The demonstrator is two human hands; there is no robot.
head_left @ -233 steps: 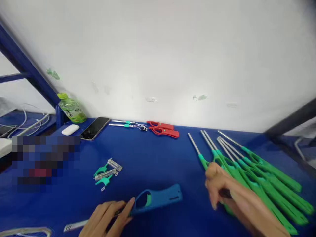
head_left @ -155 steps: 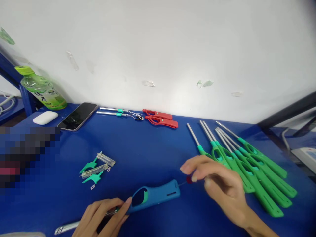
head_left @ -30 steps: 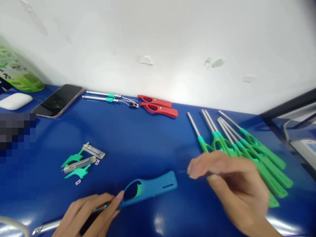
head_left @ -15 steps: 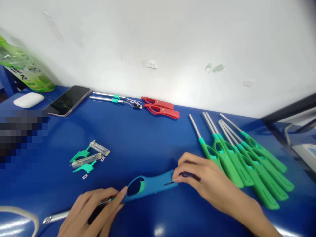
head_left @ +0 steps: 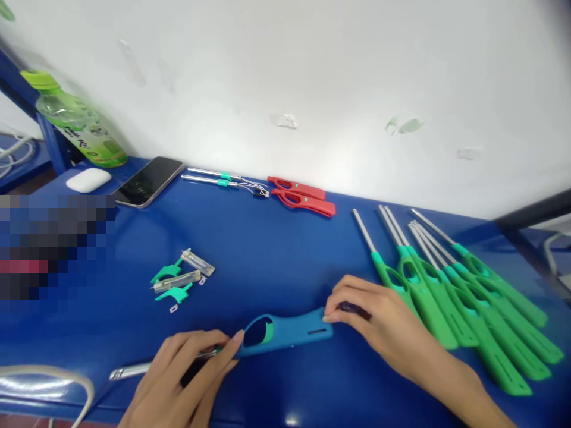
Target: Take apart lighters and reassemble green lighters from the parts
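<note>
A blue stick lighter [head_left: 289, 334] lies across the near part of the table, with a green trigger in its loop and a metal tube [head_left: 129, 371] pointing left. My left hand [head_left: 187, 368] is closed over the neck, where tube and handle meet. At the handle's other end, my right hand [head_left: 361, 309] pinches the tip between thumb and fingers. A dark, slim object [head_left: 354, 309] is also tucked in that hand; its kind is hidden. Left of the lighter lie clear fuel tanks [head_left: 177, 281], green triggers [head_left: 175, 293] and tiny pale pieces [head_left: 173, 309].
Several green stick lighters [head_left: 491, 321] lie in a row at right. Along the wall are two red handle shells [head_left: 307, 203], two metal tubes with wires [head_left: 209, 179], a phone [head_left: 149, 181], a white case [head_left: 88, 179] and a bottle [head_left: 84, 128]. A pale cable [head_left: 66, 373] curves at near left.
The whole view has shifted, so everything sits further right in the picture. Both hands keep their hold at the two ends of the blue handle.
</note>
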